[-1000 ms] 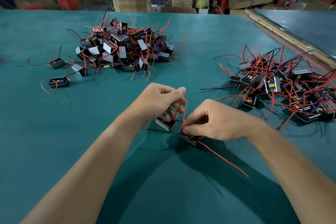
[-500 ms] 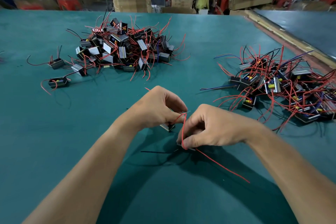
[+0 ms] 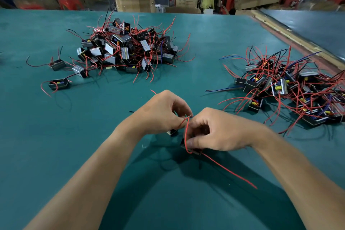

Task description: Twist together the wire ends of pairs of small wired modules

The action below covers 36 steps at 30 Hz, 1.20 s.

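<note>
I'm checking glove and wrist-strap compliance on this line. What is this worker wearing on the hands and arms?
Nothing that shows. The left hand and right hand are bare, with no gloves, and no ring is visible on the fingers in view. The left forearm and right forearm are uncovered down to the frame's edge: no sleeve, watch, bracelet or wrist strap in sight.

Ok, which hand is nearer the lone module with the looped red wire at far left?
Left. The left hand, pinching wire ends, is right of the lone module and nearer the camera; the right hand, gripping another module, lies farther right.
</note>
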Each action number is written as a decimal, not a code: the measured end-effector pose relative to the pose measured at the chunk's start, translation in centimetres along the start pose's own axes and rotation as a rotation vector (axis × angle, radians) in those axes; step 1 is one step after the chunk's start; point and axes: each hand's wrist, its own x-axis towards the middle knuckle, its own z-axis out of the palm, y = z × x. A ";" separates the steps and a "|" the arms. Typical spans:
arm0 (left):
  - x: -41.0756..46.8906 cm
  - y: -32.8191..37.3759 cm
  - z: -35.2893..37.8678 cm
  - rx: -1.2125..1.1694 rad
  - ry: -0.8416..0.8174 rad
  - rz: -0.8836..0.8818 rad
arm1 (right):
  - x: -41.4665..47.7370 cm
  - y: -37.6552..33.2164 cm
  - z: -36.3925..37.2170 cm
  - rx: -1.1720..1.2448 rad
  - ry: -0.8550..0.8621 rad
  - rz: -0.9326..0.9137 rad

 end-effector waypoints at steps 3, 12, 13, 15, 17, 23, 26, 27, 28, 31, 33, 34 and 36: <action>0.2 -0.2 0.1 0.043 0.064 -0.025 | 0.2 0.1 0.0 -0.047 0.048 0.039; 0.5 -0.1 0.2 -0.091 0.110 -0.157 | 0.6 0.5 -0.3 -0.152 0.145 0.132; 0.5 -0.1 0.1 -0.094 0.117 -0.163 | 0.7 0.7 -0.3 -0.156 0.156 0.139; 0.4 0.0 0.1 -0.110 0.130 -0.185 | 0.7 0.9 -0.4 -0.161 0.166 0.128; 0.5 0.0 0.0 -0.147 0.145 -0.221 | 0.6 0.9 -0.5 -0.130 0.175 0.098; 0.9 -0.1 -0.2 -0.183 0.182 -0.329 | 0.6 1.1 -1.0 -0.079 0.247 0.078; 0.9 -0.1 -0.2 -0.190 0.179 -0.340 | 0.7 1.6 -1.1 -0.141 0.269 0.128; 0.8 -0.1 -0.2 -0.192 0.177 -0.336 | 0.7 1.8 -1.0 -0.157 0.275 0.144; 0.8 -0.1 -0.2 -0.195 0.175 -0.328 | 0.8 1.9 -1.0 -0.162 0.282 0.154; 0.6 0.0 0.0 -0.197 0.176 -0.286 | 0.8 1.8 -1.0 -0.155 0.310 0.141; 0.6 0.0 0.0 -0.201 0.176 -0.246 | 0.9 1.7 -1.0 -0.138 0.340 0.109; 0.6 0.0 0.0 -0.207 0.174 -0.225 | 0.9 1.7 -0.9 -0.131 0.359 0.084; 0.5 0.0 0.0 -0.217 0.169 -0.189 | 1.1 1.8 -0.9 -0.125 0.399 0.037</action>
